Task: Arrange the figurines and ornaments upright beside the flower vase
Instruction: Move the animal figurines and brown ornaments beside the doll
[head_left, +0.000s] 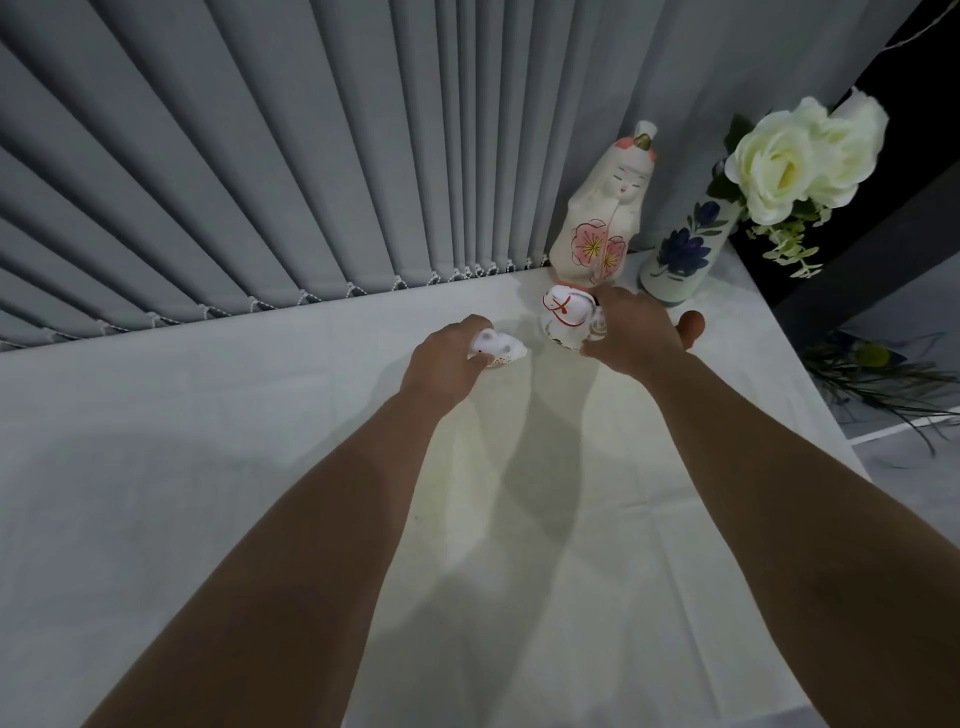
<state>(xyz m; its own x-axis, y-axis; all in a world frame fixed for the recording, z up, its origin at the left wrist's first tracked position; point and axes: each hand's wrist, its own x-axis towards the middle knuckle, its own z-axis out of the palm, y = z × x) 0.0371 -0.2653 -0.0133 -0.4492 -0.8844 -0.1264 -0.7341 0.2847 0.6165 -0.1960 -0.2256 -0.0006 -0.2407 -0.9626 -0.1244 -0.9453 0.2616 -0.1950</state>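
Both hands work at the far right corner of the white-clothed worktop (208, 467), close to the grey vertical blinds (260, 182). The flower vase (685, 249), white with blue painted blooms and holding cream roses (789, 161), stands upright at the corner. Just to its left a tall robed figurine (602, 218) with pink blossoms on its front already stands upright against the blinds.

The right hand (634, 332) rests on a rounded white ornament with red cords (566, 317), which sits in front of the tall figurine and near the vase's base. Its fingers wrap the ornament's right side, the thumb pointing away toward the vase; the ornament looks upright, though whether it sits flat on the cloth cannot be told. The left hand (447, 358) holds a small white figurine (498, 351), the fingers curled around its left end, and it seems to lie tilted on or just above the cloth, well left of the vase.

The step in hand appears to be settling the corded ornament into place while the small piece waits its turn. Next, the right hand would need to let go without nudging the ornament into the tall figurine behind it. The left hand would then need to turn the small figurine onto its base and set it beside the others, with room left between them.
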